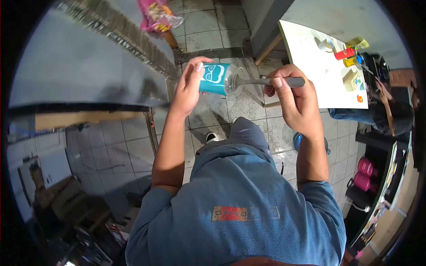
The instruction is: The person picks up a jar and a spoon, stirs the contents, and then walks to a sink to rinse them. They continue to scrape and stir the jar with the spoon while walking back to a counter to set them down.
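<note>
So, starting at the left of my view, a pink bag (153,14) sits beyond the left hand (190,86), off to its outer side. That hand is curled round a teal jar (213,79), thumb along the near face. I have the jar lying over on its side in the air, its clear mouth turned towards the right hand (288,84).

Between the two hands, the tool (256,81) bridges the gap. Its slim end is at the jar's mouth; through the clear part I can't tell how deep it goes. The right hand is closed to a narrow pinch on the dark handle, thumb on top, with the handle's end poking out past the fingers.

As far as I can judge, the jar is uncapped and the tool is lined up with it. I can't make out what the jar holds, or whether anything has come loose inside. Neither thing has been set down.

Further out, beyond the right hand, a white worktop (306,48) carries a roll (326,44), a red thing (345,54) and a small box (353,80). Another person (390,116) is at its far side.
</note>
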